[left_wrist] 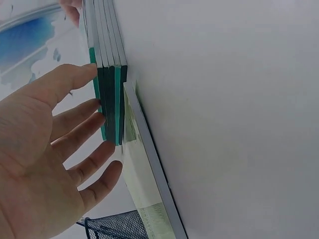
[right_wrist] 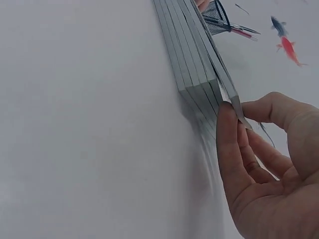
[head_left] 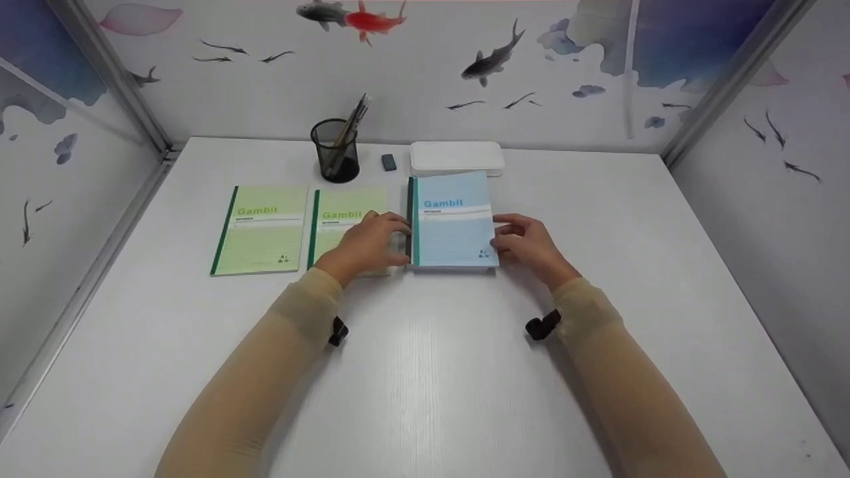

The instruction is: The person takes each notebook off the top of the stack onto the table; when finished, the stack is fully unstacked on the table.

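A blue notebook (head_left: 455,226) lies uppermost on a stack of several notebooks, whose dark and green spines (left_wrist: 110,104) face my left hand (head_left: 368,244). That hand's fingers are spread and its fingertips are right at the spines, thumb highest. On the opposite side my right hand (head_left: 526,244) pinches the edge of the top notebook between thumb and fingers. In the right wrist view, that edge is lifted a little off the page edges (right_wrist: 192,64) below. One light green notebook (head_left: 262,229) lies farther left; a second green notebook (head_left: 352,199) is partly hidden under my left hand.
Behind the stack lies a white case (head_left: 458,158). A small dark eraser (head_left: 388,162) sits between it and a black mesh cup (head_left: 337,156) with pens. White panels with painted fish enclose the white table (head_left: 425,385) at the back and sides.
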`<state>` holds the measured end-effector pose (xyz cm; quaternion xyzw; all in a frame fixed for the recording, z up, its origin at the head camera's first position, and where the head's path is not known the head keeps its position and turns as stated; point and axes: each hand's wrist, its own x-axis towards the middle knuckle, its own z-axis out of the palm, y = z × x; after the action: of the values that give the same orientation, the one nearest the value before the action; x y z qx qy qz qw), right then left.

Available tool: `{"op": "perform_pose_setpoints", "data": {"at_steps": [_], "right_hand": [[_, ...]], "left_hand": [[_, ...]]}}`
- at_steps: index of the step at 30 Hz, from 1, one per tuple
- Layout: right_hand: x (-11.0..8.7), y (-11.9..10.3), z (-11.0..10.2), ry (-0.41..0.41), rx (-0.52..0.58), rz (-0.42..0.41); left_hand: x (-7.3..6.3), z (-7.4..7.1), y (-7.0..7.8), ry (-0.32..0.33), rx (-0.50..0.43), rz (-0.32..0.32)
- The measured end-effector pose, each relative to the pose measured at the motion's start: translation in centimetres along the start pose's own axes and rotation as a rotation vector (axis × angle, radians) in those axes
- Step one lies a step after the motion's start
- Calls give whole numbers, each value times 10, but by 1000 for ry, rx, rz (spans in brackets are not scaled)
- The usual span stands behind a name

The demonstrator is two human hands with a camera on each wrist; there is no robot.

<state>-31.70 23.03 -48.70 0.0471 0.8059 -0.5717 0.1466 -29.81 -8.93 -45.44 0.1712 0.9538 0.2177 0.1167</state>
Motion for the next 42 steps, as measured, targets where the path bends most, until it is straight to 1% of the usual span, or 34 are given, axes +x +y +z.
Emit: {"op": "perform_pose_setpoints", "data": {"at_steps": [5,12,17,22,25,30,37,42], "right_hand": [[-3,5,-4,5,29,-23],[-9,7,-21,-23,142,5],[-14,12,-35,-14,204,9],[-20,19,-51,-6,197,17],[-23,21,-63,0,190,17],[-27,24,-82,19,208,21],[-33,30,-103,21,246,45],[-35,33,-115,20,250,26]], "left_hand": [[0,1,0,-3,8,-2],[2,-1,1,-6,27,10],[2,-2,1,3,48,27],[2,0,0,8,53,22],[2,0,-1,11,62,32],[2,-1,-2,12,66,50],[0,0,-1,2,42,29],[0,-1,0,8,38,40]]}}
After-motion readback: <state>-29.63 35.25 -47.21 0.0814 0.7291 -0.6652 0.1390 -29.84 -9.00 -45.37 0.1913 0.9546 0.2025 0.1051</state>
